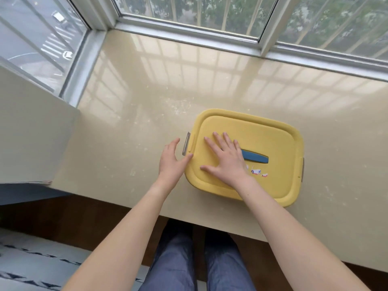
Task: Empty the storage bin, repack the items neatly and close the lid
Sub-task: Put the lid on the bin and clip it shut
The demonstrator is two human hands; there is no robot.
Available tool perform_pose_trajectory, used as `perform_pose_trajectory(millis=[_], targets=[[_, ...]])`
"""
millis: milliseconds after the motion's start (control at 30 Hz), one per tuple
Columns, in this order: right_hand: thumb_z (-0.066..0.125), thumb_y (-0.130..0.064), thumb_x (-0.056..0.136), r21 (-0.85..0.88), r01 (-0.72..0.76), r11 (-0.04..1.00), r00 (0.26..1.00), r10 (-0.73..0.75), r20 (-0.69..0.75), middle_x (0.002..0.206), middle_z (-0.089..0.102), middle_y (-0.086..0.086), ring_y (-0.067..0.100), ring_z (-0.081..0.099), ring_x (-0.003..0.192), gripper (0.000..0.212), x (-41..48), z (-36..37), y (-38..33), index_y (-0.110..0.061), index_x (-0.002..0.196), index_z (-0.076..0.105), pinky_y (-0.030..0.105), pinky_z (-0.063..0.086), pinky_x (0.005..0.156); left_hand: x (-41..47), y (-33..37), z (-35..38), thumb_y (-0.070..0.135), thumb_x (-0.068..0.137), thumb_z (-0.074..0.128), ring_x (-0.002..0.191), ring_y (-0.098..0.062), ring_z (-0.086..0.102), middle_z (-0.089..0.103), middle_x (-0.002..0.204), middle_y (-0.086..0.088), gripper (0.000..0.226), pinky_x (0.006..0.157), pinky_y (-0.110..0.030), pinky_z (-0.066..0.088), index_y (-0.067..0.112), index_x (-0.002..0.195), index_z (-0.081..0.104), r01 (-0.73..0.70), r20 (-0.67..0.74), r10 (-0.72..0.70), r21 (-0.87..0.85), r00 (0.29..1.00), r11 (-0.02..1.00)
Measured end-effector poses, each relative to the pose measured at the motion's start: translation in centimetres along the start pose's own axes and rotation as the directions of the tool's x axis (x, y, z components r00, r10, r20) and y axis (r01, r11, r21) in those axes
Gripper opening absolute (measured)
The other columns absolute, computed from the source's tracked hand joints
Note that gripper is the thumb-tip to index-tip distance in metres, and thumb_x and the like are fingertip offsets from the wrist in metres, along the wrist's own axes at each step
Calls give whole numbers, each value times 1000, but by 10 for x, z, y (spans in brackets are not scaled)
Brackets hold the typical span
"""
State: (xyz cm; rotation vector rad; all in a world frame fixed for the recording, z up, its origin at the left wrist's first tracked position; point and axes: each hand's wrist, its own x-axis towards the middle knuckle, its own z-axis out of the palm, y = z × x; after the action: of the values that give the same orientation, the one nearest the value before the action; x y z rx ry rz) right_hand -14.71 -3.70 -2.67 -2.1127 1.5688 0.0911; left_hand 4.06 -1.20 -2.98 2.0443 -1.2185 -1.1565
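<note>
Two hands reach out ahead of you, both with fingers straight and spread, gripping nothing. Your right hand (227,160) lies flat on the yellow lid (262,139) of the one storage bin (273,190), which sits shut under your palm. That hand's outer edge covers one end of the single blue handle (257,159). Your left hand (172,159) is just beside the bin, thumb tip at its rim, with one grey latch (186,143) by its fingertips. A second latch (302,170) sits beyond your right hand. Further off is the beige sill (147,91).

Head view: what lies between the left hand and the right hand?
In the head view, the grey clip latch and the rim of the yellow plastic bin lid lie between the left hand and right hand.
</note>
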Motion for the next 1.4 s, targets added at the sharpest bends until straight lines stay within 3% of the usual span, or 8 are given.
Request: perform_pose_trajectory(millis=[233,400,533,633,700,1067,1233,1400], targets=[[60,-69,79,6,-9,1000,1000,9,11,164,2,-11,17,-6,151,89,4,6,3,-45,153,16,47,0,122,11,-2,0,25,93,66,122,-15,54,50,142,0,60,94,-23,43,15,147,41,185,175,-138,-289,975,939],[62,-68,78,46,-5,999,1000,6,-13,164,5,-12,16,-4,151,88,4,7,5,-46,152,19,46,-1,122,16,-2,-3,12,94,62,104,-3,63,61,129,1,41,79,-11,50,12,135,56,122,193,-56,-351,980,929],[62,-68,77,56,-5,998,1000,6,-20,164,6,-12,15,-3,151,88,4,8,6,-46,152,20,45,-2,122,18,-1,-6,11,88,69,99,-9,67,64,120,1,40,86,-22,53,16,128,61,112,149,-63,-345,987,932],[62,-69,77,68,1,998,999,2,-34,163,8,-13,15,-2,151,87,3,10,8,-46,151,22,44,-3,122,17,-1,-7,13,88,70,94,-1,68,67,113,6,31,80,-17,52,21,117,65,118,141,-67,-398,988,910],[62,-69,76,74,9,997,999,-6,-46,163,9,-14,14,-1,151,87,3,12,9,-47,151,22,43,-3,121,19,-2,-6,13,90,68,92,-6,69,69,111,3,25,84,-22,54,18,115,67,141,147,-83,-453,986,880],[29,-77,86,-138,64,988,984,-85,-155,163,14,-6,22,8,151,82,2,36,19,-35,155,17,51,8,120,26,-8,-3,9,95,61,104,-16,68,69,118,-9,43,85,-29,57,11,138,54,224,278,-79,-543,957,809],[28,-76,87,-157,69,985,983,-93,-156,163,14,-5,22,8,151,81,2,38,20,-34,155,18,52,9,120,25,-10,-1,8,91,67,114,-17,65,68,121,-10,44,98,-34,52,7,134,58,219,239,-98,-555,966,802],[29,-76,87,-159,71,985,983,-96,-156,163,15,-5,23,9,151,81,3,39,21,-34,155,18,52,10,120,25,-8,0,2,86,70,110,-12,66,71,116,-6,42,97,-31,52,4,127,62,220,212,-114,-587,971,779]])
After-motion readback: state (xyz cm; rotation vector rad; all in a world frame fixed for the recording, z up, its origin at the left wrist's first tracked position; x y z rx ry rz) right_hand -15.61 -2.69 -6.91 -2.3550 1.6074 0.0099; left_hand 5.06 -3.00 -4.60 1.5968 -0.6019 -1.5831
